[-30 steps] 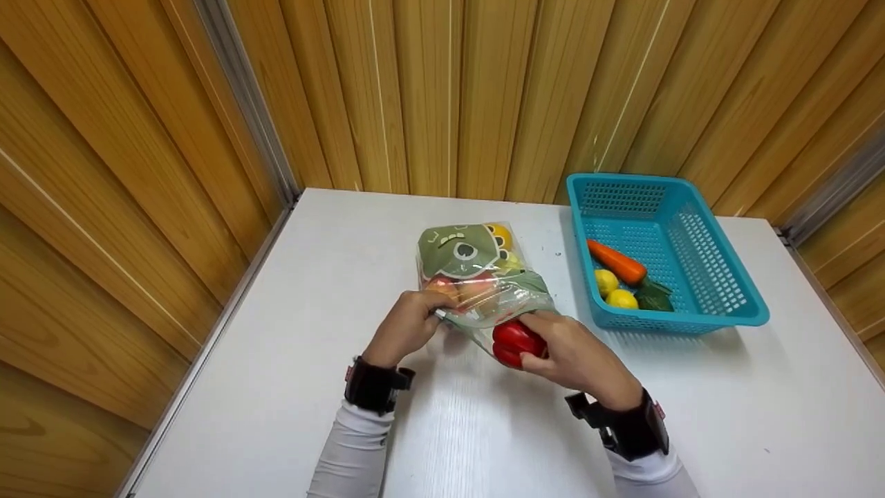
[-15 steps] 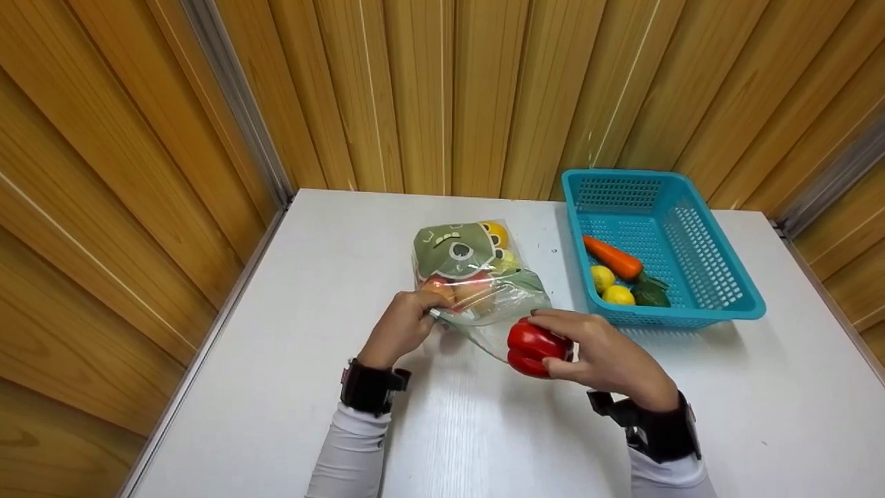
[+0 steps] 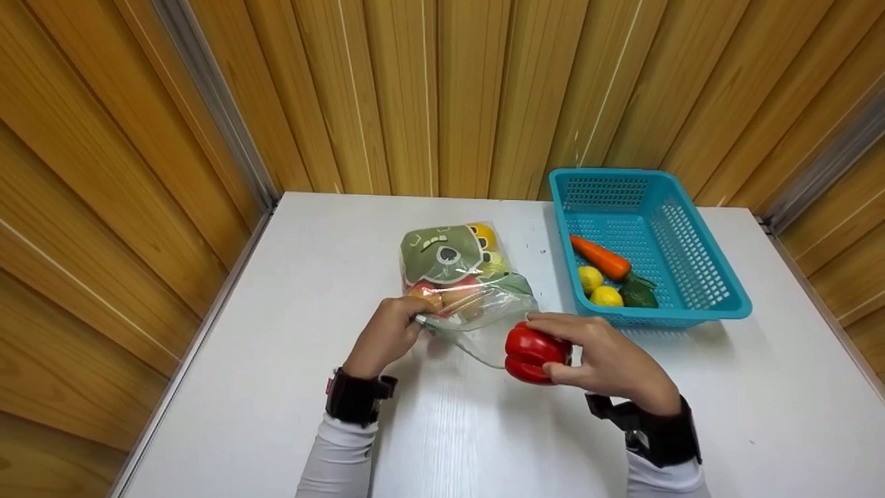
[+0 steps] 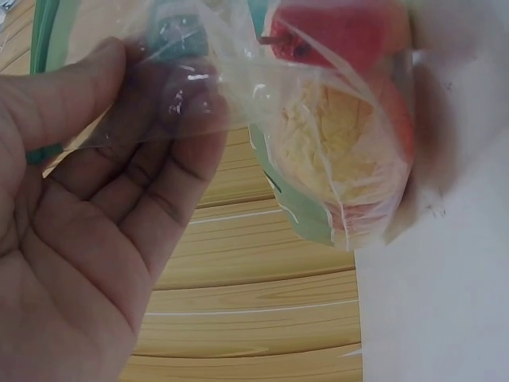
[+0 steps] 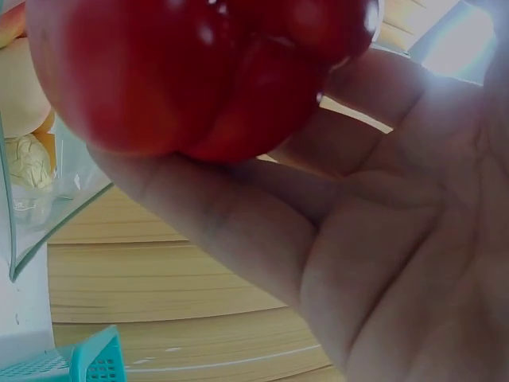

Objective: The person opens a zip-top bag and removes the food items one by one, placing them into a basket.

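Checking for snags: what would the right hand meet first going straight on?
Probably the open mouth of the clear, green-printed plastic bag, just past the glossy red bell pepper the right hand holds; depth there is unclear.

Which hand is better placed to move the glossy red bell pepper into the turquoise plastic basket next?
Probably the right hand: it grips the red bell pepper and is nearer the turquoise plastic basket. The left hand pinches the clear, green-printed plastic bag at its edge.
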`<state>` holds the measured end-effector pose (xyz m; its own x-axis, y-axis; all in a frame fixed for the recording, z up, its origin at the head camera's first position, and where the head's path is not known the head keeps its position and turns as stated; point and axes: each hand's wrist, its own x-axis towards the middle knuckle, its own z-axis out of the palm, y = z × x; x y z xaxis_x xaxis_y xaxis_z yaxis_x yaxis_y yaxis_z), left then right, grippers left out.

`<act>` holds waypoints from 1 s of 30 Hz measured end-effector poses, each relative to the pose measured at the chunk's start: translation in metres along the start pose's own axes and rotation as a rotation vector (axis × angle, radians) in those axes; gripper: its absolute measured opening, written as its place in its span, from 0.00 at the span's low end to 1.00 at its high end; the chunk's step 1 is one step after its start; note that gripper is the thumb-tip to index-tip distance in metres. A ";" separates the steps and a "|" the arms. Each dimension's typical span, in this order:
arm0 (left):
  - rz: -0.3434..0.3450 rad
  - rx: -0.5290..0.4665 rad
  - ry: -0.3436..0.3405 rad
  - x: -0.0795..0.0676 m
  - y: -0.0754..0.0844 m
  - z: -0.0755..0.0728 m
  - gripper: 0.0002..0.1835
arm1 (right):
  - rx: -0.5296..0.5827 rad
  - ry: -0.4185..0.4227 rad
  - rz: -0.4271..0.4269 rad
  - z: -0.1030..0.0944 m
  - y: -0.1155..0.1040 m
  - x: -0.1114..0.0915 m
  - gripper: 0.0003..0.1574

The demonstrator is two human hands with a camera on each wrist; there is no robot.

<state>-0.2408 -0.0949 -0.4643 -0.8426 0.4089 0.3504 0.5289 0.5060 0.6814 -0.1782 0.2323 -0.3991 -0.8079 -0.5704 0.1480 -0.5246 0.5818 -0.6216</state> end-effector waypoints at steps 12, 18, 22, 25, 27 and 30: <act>0.008 0.016 0.004 -0.002 0.000 -0.003 0.12 | 0.052 -0.008 0.006 -0.005 0.004 -0.006 0.34; -0.001 0.028 0.003 -0.001 0.001 -0.001 0.14 | 0.056 0.045 0.007 -0.016 0.007 -0.015 0.33; -0.014 0.020 -0.005 0.000 0.004 -0.001 0.15 | 0.043 0.142 -0.012 -0.021 0.011 -0.022 0.34; -0.013 0.021 -0.010 0.000 0.003 -0.001 0.15 | 0.036 0.234 -0.027 -0.022 0.016 -0.025 0.35; -0.008 0.026 -0.009 -0.001 0.003 -0.002 0.15 | 0.035 0.292 -0.024 -0.023 0.018 -0.026 0.36; -0.001 0.031 -0.007 -0.001 0.003 -0.002 0.14 | 0.045 0.364 0.000 -0.025 0.022 -0.026 0.37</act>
<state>-0.2384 -0.0951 -0.4611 -0.8425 0.4135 0.3452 0.5310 0.5296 0.6615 -0.1753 0.2743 -0.3972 -0.8545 -0.3224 0.4072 -0.5192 0.5510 -0.6533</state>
